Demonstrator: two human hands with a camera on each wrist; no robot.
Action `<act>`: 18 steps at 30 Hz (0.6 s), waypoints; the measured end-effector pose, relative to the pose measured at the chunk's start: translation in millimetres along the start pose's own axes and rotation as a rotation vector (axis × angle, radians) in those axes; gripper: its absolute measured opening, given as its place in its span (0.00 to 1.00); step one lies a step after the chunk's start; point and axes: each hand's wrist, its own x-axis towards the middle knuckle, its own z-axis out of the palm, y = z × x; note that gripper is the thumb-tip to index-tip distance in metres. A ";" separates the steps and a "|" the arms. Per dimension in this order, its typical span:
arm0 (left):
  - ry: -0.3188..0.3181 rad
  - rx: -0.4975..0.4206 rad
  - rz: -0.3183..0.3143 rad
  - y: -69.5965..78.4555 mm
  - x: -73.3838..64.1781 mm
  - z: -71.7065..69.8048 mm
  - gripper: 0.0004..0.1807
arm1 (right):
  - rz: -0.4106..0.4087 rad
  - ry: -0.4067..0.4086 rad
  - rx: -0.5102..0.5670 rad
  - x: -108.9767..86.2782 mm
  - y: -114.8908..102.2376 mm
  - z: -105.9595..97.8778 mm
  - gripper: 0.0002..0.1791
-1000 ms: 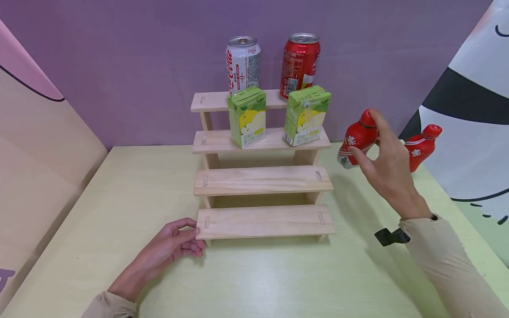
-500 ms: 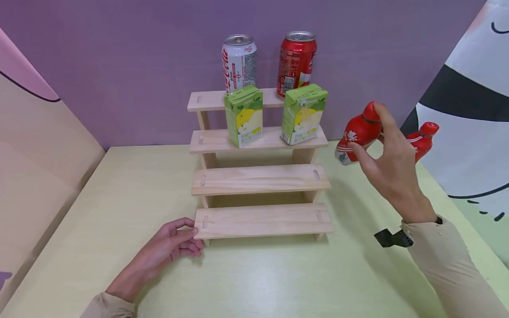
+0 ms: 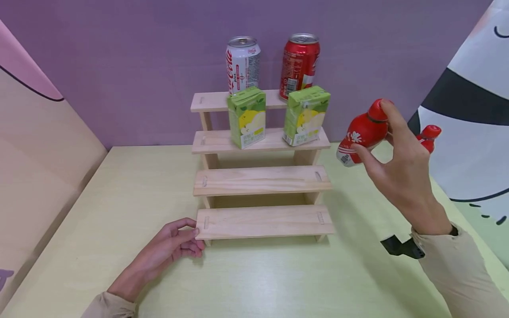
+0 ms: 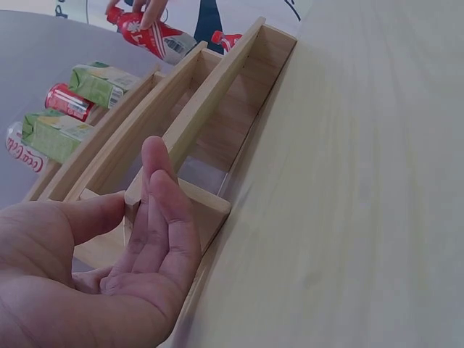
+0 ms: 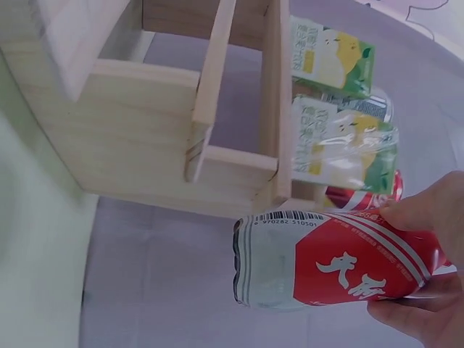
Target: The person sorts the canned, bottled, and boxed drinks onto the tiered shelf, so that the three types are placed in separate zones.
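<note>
My left hand point(image 3: 171, 243) pinches the front left corner of the lowest step of a wooden four-tier rack point(image 3: 262, 222), thumb on top. The left wrist view shows that thumb and the fingers point(image 4: 172, 232) on either side of the board's end. Off the rack's right side, my right hand point(image 3: 405, 172) grips a red-labelled plastic bottle point(image 3: 363, 132) around its neck and upper part. The bottle leans, red cap toward the upper right and clear base toward the rack. In the right wrist view the bottle point(image 5: 341, 257) lies across the picture beside the rack's side panel point(image 5: 138, 138).
A second red bottle point(image 3: 429, 138) stands behind my right hand, mostly hidden. On the third step are two green juice cartons point(image 3: 247, 118). The top step holds a white cola can point(image 3: 243, 64) and a red cola can point(image 3: 300, 66). A purple backdrop rises behind the table point(image 3: 151, 176).
My right hand has drawn slightly rightward and up with the bottle, which leans more. It now covers more of the second bottle. The left hand stays on the rack corner.
</note>
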 end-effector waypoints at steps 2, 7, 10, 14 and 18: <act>-0.005 -0.002 0.003 0.4 0.0 0.1 0.12 | -0.016 0.001 -0.008 0.2 -3.0 -1.8 0.52; -0.013 0.001 0.013 0.7 -0.6 0.1 0.11 | -0.033 0.002 0.001 -0.8 -11.3 -4.7 0.51; -0.012 0.001 0.013 0.8 -1.1 0.2 0.11 | -0.030 0.002 0.013 -1.6 -17.2 -5.6 0.52; -0.009 0.003 0.009 0.9 -1.1 0.2 0.12 | -0.036 0.001 0.005 -1.6 -24.2 -7.8 0.52; 0.006 0.012 0.001 1.1 -0.6 0.8 0.12 | -0.065 -0.004 0.001 -1.2 -30.2 -9.5 0.53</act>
